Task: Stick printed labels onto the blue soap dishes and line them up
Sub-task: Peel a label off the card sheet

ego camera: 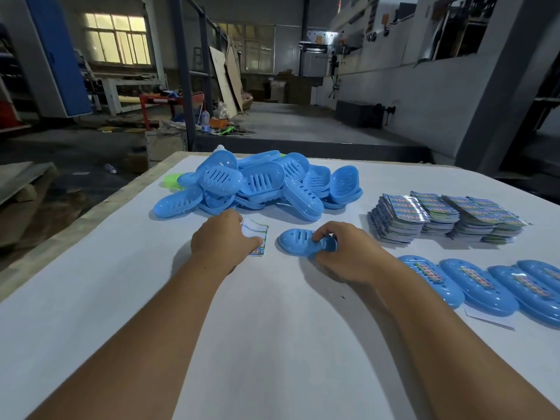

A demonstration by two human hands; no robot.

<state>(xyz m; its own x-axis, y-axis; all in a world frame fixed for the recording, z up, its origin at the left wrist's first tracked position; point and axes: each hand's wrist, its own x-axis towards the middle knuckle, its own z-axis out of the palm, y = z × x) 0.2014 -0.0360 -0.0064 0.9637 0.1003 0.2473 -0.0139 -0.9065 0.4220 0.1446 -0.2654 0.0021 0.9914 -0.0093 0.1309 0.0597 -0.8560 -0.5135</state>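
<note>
We note right hand (pixel 342 253) curled, gripping near end of soap dish (pixel 298 242) on desk (pixel 272 344). Left hand (pixel 221 237) pinches printed label (pixel 257 237), fingers together.

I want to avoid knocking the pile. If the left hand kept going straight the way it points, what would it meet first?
The left hand, holding a label, points away and slightly right. Next in line looks like the pile of blue soap dishes, probably its near edge; depth is uncertain.
</note>
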